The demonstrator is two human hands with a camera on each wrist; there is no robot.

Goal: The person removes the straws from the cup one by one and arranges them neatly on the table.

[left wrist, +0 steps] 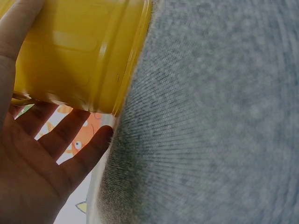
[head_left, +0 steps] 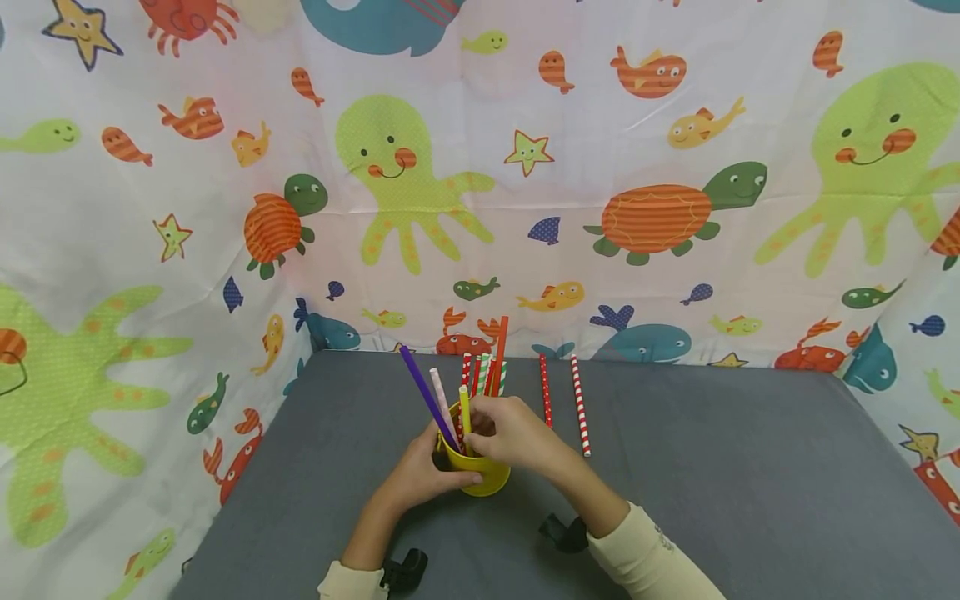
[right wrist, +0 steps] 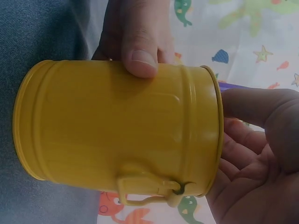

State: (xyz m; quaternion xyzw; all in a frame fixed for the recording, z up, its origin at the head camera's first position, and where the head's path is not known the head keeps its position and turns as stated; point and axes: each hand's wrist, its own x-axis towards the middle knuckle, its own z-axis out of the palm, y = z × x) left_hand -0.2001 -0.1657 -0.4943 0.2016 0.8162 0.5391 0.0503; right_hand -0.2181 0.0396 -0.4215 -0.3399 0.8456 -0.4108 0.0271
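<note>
A yellow metal bucket (head_left: 491, 479) with a small side handle (right wrist: 145, 191) stands on the grey table. My left hand (head_left: 423, 475) grips it from the left, thumb (right wrist: 142, 60) across its front and fingers around the far side. At the rim my right hand (head_left: 517, 429) pinches a yellow straw (head_left: 465, 408) that stands in the bucket; its fingertips are partly hidden. A purple straw (head_left: 423, 387) and a pale pink straw (head_left: 441, 396) lean out to the left. An orange-red straw (head_left: 501, 354) rises behind the right hand; its lower end is hidden.
Behind the bucket lie several red-white and green-white patterned straws (head_left: 483, 371), partly covered. To the right lie a red dotted straw (head_left: 545, 387) and a red-white striped straw (head_left: 580, 408). A sea-animal curtain (head_left: 525, 250) borders the table.
</note>
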